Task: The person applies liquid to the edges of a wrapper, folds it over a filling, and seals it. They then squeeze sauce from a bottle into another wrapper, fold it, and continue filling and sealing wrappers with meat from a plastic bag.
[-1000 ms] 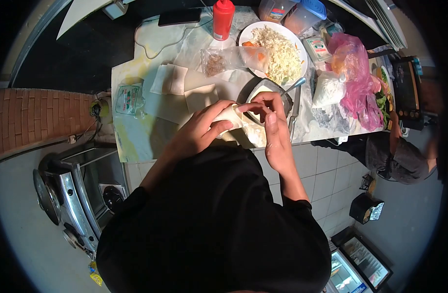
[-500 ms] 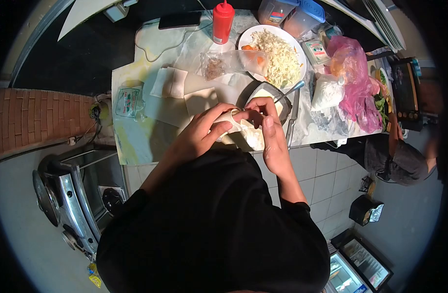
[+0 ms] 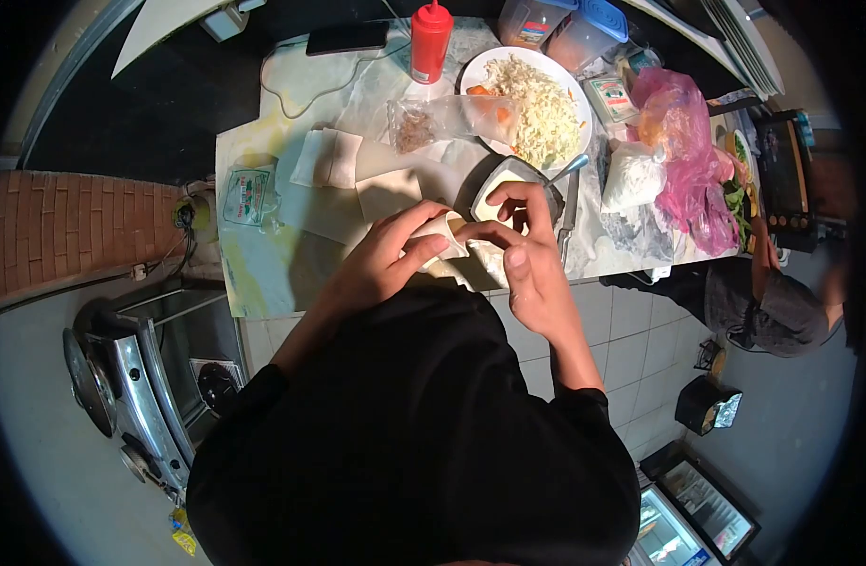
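The spring roll [image 3: 442, 234] looks nearly closed: left hand [image 3: 381, 259] fingers clasp it, right hand [image 3: 527, 264] fingers pinch its end. Beyond the fingers, flat wrappers [image 3: 327, 158] and heaped shredded filling [image 3: 537, 94] lie unused.

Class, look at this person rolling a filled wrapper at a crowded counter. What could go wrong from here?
1. The left hand grips the wrapper roll while the right hand works at its end. Squeezing too hard might tear the sheet.
2. The small bowl with its spoon sits just beyond the right hand. A knock could tip it.
3. The roll is near the counter edge, so if it slips it may fall to the floor.
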